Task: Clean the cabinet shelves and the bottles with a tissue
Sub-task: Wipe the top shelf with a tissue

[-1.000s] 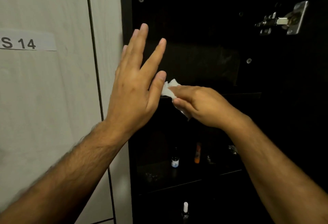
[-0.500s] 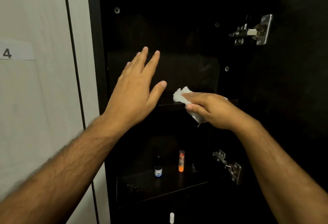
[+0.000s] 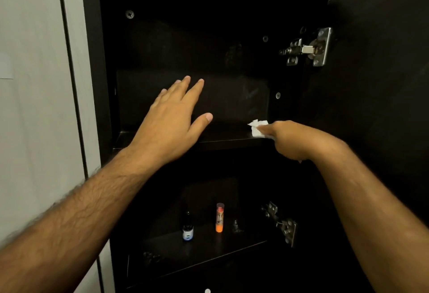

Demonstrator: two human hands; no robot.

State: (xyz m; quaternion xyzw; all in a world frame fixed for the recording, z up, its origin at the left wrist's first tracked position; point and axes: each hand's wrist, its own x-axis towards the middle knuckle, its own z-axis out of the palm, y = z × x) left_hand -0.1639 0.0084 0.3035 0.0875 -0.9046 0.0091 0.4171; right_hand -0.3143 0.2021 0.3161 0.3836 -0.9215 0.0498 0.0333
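Note:
A dark open cabinet fills the view. My right hand (image 3: pixel 286 139) grips a crumpled white tissue (image 3: pixel 257 127) and holds it on the right end of the upper shelf (image 3: pixel 227 140). My left hand (image 3: pixel 174 120) hovers flat with straight fingers over the left half of that shelf, holding nothing. On the lower shelf (image 3: pixel 209 253) stand a small dark bottle (image 3: pixel 187 228) with a white and blue label and an orange tube (image 3: pixel 219 217) with a clear cap. A white bottle cap (image 3: pixel 207 290) shows at the bottom edge.
The open cabinet door (image 3: pixel 383 106) stands on the right, hung on a metal hinge (image 3: pixel 308 47) above and a second hinge (image 3: pixel 282 225) below. A pale closed door panel (image 3: pixel 32 106) lies to the left. Small dark bits (image 3: pixel 237 227) sit beside the orange tube.
My right hand has slid the tissue rightward along the upper shelf to its right end. My left hand has lowered toward the shelf. The view has shifted right.

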